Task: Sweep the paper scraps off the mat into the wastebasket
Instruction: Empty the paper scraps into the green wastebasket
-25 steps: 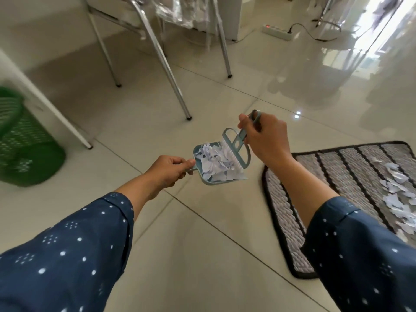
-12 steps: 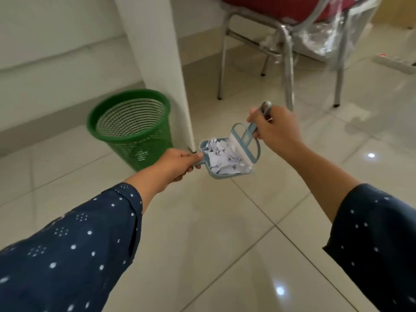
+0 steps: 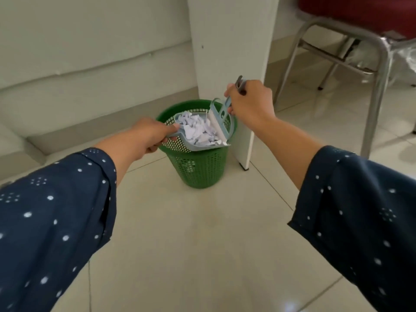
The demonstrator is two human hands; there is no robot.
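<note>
A small light-blue dustpan heaped with white paper scraps hovers right over the mouth of the green mesh wastebasket. My left hand grips the dustpan's handle from the left. My right hand holds the handle of a light-blue hand brush, whose white bristles rest against the right side of the scrap pile. The mat is out of view.
A white table leg stands just behind and right of the basket, touching or nearly touching its rim. A metal-framed chair with a red seat is at the far right. A pale wall with a ledge runs along the left. Tiled floor lies below.
The view has turned left and come closer to the wastebasket. Both hands carried the full dustpan and brush from beside the basket to directly above its opening.
</note>
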